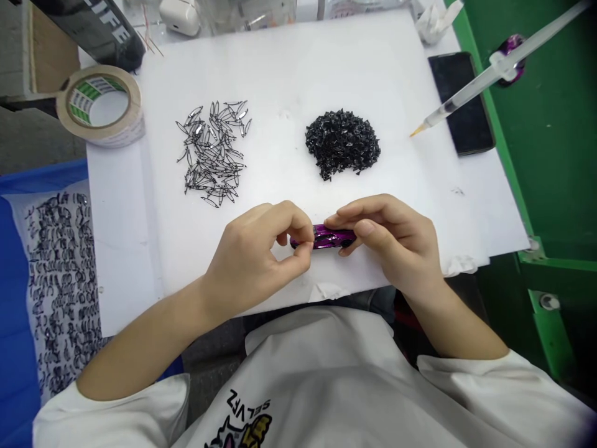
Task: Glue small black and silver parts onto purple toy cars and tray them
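A small purple toy car (329, 238) lies sideways between my hands, close to the near edge of a white board (280, 68). My left hand (263, 255) pinches at the car's left end with thumb and forefinger; any small part between the fingertips is too small to make out. My right hand (396, 239) grips the car's right end between thumb and fingers. Beyond my left hand is a loose pile of thin, black-outlined clear pieces (214, 152). A heap of small black pieces (342, 143) sits beyond the car.
A tape roll (135, 115) rests at the board's left edge, near a dark bottle (100, 31). On the right, a syringe (471, 90) with an orange tip extends over a black phone (466, 118). A white case (180, 15) and crumpled tissue (436, 22) lie at the back.
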Demonstrator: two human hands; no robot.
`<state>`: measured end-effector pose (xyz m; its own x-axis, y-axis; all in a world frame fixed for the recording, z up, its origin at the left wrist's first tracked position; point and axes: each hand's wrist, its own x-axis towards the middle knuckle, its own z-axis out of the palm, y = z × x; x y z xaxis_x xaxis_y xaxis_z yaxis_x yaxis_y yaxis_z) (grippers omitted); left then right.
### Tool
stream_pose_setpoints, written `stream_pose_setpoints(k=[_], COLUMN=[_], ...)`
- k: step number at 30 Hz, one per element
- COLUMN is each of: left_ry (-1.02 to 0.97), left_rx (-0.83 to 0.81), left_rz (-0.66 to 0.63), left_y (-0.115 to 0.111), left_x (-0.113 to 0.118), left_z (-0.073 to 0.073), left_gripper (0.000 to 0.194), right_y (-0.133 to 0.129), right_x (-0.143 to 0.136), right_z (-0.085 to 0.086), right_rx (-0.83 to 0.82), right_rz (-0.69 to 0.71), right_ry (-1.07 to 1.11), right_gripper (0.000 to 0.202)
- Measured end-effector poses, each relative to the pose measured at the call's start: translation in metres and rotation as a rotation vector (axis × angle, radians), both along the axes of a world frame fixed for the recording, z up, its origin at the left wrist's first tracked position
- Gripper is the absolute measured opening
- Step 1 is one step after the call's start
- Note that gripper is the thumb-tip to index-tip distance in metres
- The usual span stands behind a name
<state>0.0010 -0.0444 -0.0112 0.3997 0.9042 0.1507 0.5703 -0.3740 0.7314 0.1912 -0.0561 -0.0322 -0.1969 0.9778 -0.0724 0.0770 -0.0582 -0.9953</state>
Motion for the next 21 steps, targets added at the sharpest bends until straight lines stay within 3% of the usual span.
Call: stream_pose_setpoints(k=[21], left_ry=[0.051], left_rx=[0.015], left_rz=[-0.039], left_y=[-0.0001], left_x=[0.0051], left_z=[-0.0002], left_gripper=[0.012], right_y=[-0.0007], right_x=[0.0014], right_z=[0.0001], right_rx=[0.040], right_rz=[0.049], right_ry=[0.028], right_gripper=[0.016])
